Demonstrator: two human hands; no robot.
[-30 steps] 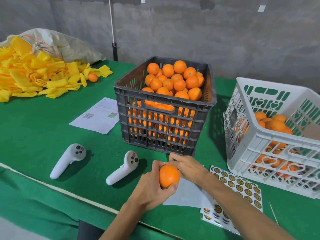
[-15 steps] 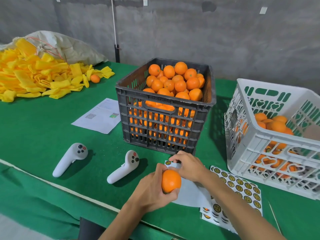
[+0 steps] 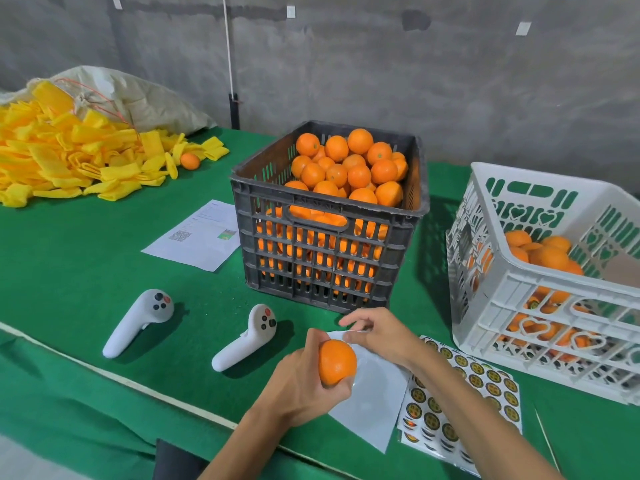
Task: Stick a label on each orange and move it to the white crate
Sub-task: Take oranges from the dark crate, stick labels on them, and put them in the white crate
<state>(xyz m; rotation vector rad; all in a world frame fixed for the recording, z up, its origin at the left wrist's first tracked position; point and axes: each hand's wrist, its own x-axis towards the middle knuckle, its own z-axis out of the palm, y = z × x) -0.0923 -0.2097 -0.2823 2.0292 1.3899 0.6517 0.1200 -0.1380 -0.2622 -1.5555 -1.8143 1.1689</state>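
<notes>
1. Round orange fruit (image 3: 336, 362) sits in the person's left hand (image 3: 304, 386), whose fingers and thumb curl round its left and lower sides, just above the near part of the green felt-covered surface (image 3: 86, 265).
2. Right hand (image 3: 377, 337) is just beyond and to the right of the held orange, fingers loosely bent, thumb and forefinger close together at the edge of a pale, glossy backing sheet (image 3: 374, 403); whether they pinch a label or the sheet is too small to tell.
3. That backing sheet lies on the surface under both hands and overlaps a white sheet of round gold-and-green stickers (image 3: 481, 386) just to its right.
4. White plastic crate with heart-shaped cut-outs (image 3: 540, 323) stands at the right, near the sticker sheet, with a layer of oranges (image 3: 550, 254) inside.
5. Dark grey slatted plastic crate (image 3: 325, 268) stands in the middle, beyond the hands, heaped with unlabelled-looking oranges (image 3: 346, 168) up to its rim.
6. Two white handheld controllers (image 3: 138, 320) (image 3: 246, 337) lie on the surface to the left of the hands, apart from each other.
7. Printed white paper with a QR code (image 3: 197, 237) lies flat just left of the dark crate.
8. A pile of yellow foam net sleeves (image 3: 69, 157) spreads across the far left, spilling from a pale woven sack (image 3: 138, 98), with one stray orange (image 3: 189, 161) at the pile's right edge.
</notes>
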